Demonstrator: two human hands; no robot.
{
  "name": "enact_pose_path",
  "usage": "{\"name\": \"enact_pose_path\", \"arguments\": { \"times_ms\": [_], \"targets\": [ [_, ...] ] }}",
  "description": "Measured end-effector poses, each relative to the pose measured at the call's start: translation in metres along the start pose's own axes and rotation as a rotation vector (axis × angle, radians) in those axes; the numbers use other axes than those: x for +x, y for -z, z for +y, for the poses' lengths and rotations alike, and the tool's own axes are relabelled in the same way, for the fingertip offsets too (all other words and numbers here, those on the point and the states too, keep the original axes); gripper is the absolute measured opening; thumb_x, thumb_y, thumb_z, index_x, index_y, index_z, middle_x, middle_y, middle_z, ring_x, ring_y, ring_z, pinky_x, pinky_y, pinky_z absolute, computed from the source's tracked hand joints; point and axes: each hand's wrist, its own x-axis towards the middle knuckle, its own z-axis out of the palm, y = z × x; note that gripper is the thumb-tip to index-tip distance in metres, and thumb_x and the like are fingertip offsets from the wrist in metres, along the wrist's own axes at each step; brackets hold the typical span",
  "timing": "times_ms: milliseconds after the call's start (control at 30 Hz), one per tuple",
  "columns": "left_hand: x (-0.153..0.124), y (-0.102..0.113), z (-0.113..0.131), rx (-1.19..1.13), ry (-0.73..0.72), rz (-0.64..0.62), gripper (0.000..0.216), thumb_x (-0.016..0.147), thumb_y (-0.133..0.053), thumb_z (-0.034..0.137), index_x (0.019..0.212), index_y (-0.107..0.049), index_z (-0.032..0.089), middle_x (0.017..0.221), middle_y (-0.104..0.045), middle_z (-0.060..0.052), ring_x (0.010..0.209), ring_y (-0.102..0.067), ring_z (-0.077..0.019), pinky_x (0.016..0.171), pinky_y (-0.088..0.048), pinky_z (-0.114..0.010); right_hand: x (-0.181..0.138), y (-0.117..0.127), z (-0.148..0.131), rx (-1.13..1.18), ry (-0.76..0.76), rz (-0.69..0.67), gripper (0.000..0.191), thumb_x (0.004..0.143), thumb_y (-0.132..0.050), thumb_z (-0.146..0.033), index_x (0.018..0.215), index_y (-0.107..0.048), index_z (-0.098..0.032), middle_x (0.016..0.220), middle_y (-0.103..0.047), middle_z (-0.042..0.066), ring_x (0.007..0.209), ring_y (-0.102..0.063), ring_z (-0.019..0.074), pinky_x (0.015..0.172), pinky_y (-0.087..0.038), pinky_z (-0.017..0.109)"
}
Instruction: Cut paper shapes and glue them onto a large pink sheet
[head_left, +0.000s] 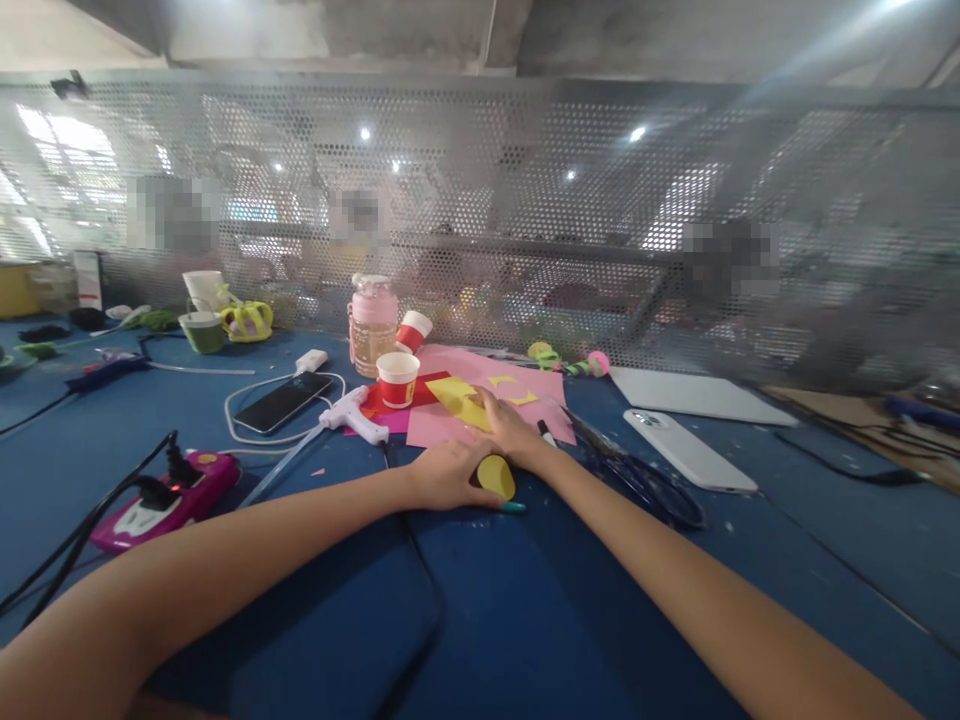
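My left hand is curled low over the blue table, a yellow paper circle between its thumb and fingers. A teal tip shows at the end of that thumb. Just beyond, my right hand has its fingers on a sheet of yellow paper, which lies over pink paper and red paper. Yellow paper scraps rest on the pink sheet. Close to my right wrist are a marker and blue-handled scissors.
A red-and-white paper cup stands before a pink-lidded bottle. Leftward are a glue gun, a black phone and a magenta power strip with cables. A white phone lies right. Perforated metal panels rise behind.
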Motion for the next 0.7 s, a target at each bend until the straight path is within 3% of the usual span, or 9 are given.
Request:
{"name": "enact_pose_path", "arguments": {
  "times_ms": [433,533,700],
  "targets": [
    [0.000,0.000,0.000,-0.041,-0.021,0.024,0.055,0.072,-0.064,0.043,0.116,-0.049,0.015,0.088,-0.064,-0.007,0.078,-0.062,-0.0241,0.065,-0.043,-0.031,0.000,0.006,-0.008,-0.047,-0.053,-0.093,0.053,0.082,-0.048,-0.030,0.129,-0.032,-0.010,0.128,-0.051,0.018,0.117,-0.048,0.0280,0.095,-0.039,0.044],
    [0.000,0.000,-0.001,-0.045,-0.009,0.021,0.054,0.072,-0.064,0.043,0.116,-0.048,0.016,0.085,-0.064,-0.006,0.078,-0.062,-0.0241,0.066,-0.044,-0.031,-0.001,0.009,-0.012,-0.072,-0.077,-0.124,0.057,0.084,-0.046,-0.030,0.134,-0.027,-0.009,0.132,-0.048,0.017,0.119,-0.046,0.0282,0.096,-0.039,0.043],
    [0.000,0.000,0.000,-0.036,0.001,0.012,0.053,0.072,-0.064,0.041,0.116,-0.048,0.017,0.084,-0.064,-0.005,0.077,-0.062,-0.0229,0.065,-0.044,-0.030,0.000,0.012,-0.017,-0.121,-0.124,-0.166,0.061,0.087,-0.042,-0.030,0.142,-0.017,-0.020,0.134,-0.048,0.010,0.118,-0.047,0.0277,0.095,-0.038,0.043]
  ]
}}
